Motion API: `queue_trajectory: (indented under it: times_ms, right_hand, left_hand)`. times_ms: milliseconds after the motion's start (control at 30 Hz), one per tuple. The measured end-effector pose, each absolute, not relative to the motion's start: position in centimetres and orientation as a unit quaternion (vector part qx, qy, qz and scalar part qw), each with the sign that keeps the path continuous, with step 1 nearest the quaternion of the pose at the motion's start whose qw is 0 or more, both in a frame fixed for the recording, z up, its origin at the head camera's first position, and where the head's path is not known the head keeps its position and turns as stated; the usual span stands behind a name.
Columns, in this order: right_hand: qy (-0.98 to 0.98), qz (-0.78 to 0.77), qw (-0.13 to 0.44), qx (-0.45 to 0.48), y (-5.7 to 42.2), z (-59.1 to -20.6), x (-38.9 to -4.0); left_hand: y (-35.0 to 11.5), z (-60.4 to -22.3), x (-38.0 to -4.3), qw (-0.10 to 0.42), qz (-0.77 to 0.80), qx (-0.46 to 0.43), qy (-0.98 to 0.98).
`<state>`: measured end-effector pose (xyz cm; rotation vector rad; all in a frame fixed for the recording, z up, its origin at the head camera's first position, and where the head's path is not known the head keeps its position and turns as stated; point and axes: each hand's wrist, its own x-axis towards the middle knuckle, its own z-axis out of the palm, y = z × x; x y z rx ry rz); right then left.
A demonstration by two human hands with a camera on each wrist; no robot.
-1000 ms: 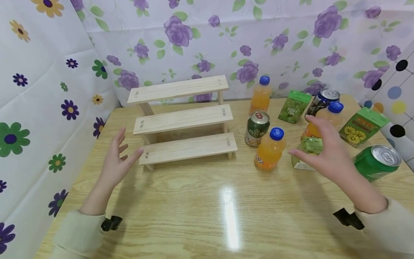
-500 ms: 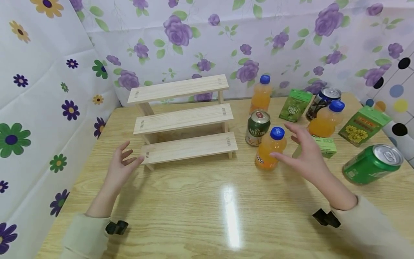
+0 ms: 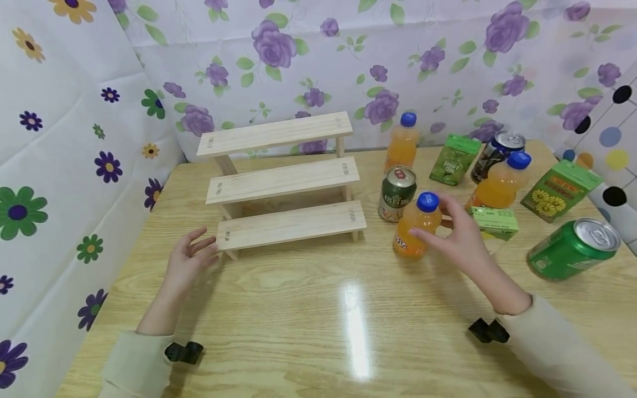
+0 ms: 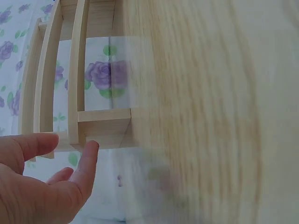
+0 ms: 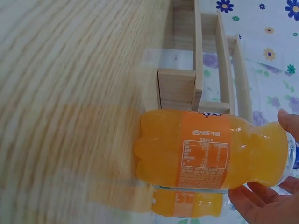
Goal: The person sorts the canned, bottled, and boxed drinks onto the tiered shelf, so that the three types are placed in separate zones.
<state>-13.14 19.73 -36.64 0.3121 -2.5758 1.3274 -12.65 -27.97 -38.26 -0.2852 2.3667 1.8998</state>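
Observation:
My right hand [image 3: 460,243] reaches round the near bottle of orange soda [image 3: 414,235], thumb across its front and fingers behind it below the blue cap. In the right wrist view the bottle's orange label [image 5: 205,149] faces the camera, and the thumb and fingers [image 5: 252,200] lie on opposite sides of its upper part. The bottle stands upright on the table. My left hand [image 3: 186,262] holds nothing. Its fingers are spread and loosely bent beside the left end of the lowest step of a three-step wooden rack [image 3: 293,224]; in the left wrist view its fingertips overlap the rack's end [image 4: 105,123].
Behind the near bottle stand a dark green can [image 3: 396,193] and another orange soda bottle [image 3: 402,145]. Farther right are a third bottle [image 3: 500,182], green drink cartons [image 3: 455,160], a dark blue can [image 3: 497,155] and a green can [image 3: 572,249]. Flowered cloth [image 3: 318,66] hangs behind the table.
My right hand has moved left from over the cartons to the near soda bottle, thumb and fingers now round it. My left hand has shifted slightly down and right, closer to the rack's lowest step.

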Motion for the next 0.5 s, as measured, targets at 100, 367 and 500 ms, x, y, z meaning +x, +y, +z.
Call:
queue_trajectory:
  times_ms: [100, 367, 500]
  right_hand:
    - [-0.875, 0.462, 0.111, 0.094, 19.71, -36.82, -13.08]
    - [-0.87, 0.482, 0.07, 0.08, 19.57, -36.84, -13.23]
    - [-0.871, 0.48, 0.073, 0.076, 19.63, -36.77, -13.24]
  left_hand:
    - [-28.2, -38.59, -12.68, 0.053, 0.654, -0.11, 0.746]
    - [-28.78, -38.96, -12.82, 0.073, 0.718, -0.124, 0.681]
    - [-28.6, -39.09, -13.15, 0.08, 0.727, -0.131, 0.669]
